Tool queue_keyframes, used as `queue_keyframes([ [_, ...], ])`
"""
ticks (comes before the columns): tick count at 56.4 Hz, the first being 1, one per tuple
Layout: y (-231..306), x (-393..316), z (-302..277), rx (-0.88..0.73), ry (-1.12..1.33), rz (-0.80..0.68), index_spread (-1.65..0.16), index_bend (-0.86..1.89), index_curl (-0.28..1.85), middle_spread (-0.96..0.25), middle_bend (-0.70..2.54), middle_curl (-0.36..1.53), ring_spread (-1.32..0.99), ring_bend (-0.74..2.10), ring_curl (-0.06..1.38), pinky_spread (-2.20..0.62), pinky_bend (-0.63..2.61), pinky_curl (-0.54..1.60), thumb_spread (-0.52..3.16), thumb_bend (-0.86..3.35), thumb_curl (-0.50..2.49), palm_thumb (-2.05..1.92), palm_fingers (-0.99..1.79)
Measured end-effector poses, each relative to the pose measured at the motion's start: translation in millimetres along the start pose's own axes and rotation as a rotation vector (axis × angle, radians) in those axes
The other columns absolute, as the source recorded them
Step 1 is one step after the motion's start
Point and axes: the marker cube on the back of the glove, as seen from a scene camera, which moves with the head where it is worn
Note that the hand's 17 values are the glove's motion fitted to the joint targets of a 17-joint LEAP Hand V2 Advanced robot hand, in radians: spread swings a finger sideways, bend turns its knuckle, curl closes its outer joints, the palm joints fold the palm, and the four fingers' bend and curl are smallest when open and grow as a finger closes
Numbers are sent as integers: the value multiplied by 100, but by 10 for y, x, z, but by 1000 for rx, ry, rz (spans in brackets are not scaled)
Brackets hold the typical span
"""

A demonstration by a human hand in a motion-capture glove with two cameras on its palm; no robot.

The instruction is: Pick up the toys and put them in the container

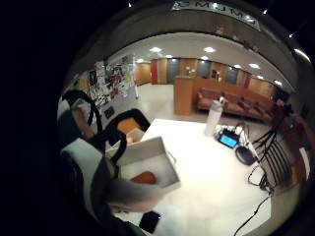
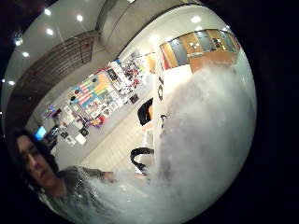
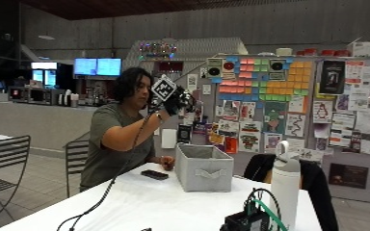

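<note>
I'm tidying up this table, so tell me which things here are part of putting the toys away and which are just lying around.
Part of the job: gloved right hand, raised above the grey container; orange toy inside it.

Lying about: black phone, white bottle, electronics with cables.

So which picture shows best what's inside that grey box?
The little finger side palm view: it looks down into the grey box, showing something orange inside. The outside view shows only its walls; the thumb side view shows none.
</note>
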Motion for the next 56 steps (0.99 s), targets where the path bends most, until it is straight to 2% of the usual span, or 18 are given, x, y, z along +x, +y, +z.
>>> queue_keyframes([
  [7, -155, -58, 161, -18, -77, 111, -39, 58, 91, -30, 112, 85, -31, 135, 57, -40, 118, 56, 72, -1, 85, 45, 112],
  [12, -142, -61, 342, -200, -87, 170, -39, 43, 91, -29, 105, 82, -29, 133, 55, -39, 118, 55, 76, -4, 84, 40, 96],
  [17, -117, 13, 501, -342, -78, 213, -38, 33, 91, -28, 104, 80, -28, 111, 53, -28, 101, 54, 96, -10, 74, 18, 34],
  [21, -92, 45, 563, -370, -56, 211, -38, 20, 83, -25, 89, 73, -23, 89, 46, -17, 103, 53, 98, -13, 64, -2, -13],
  [24, -82, 67, 563, -346, -61, 208, -38, 11, 73, -21, 71, 65, -19, 74, 38, -11, 103, 47, 94, -12, 59, -8, -27],
  [27, -55, 89, 539, -335, -50, 183, -37, 11, 67, -18, 62, 61, -17, 66, 33, -7, 99, 43, 93, -10, 56, -9, -23],
  [31, 28, 204, 504, -365, 49, 75, -38, 17, 63, -15, 53, 56, -16, 61, 30, -3, 93, 40, 92, -10, 51, -11, -14],
  [36, 104, 180, 460, -469, -1, 202, -40, 23, 62, -14, 47, 52, -15, 61, 29, -1, 86, 38, 95, -9, 46, -11, 0],
  [43, 426, 163, 379, -619, 28, 192, -40, 17, 58, -11, 38, 48, -14, 59, 28, 1, 85, 37, 99, -9, 39, -12, -5],
  [56, 1253, 389, 89, -680, 113, 200, -39, 16, 50, -9, 35, 45, -12, 56, 27, 3, 81, 35, 102, -9, 31, -11, -1],
])
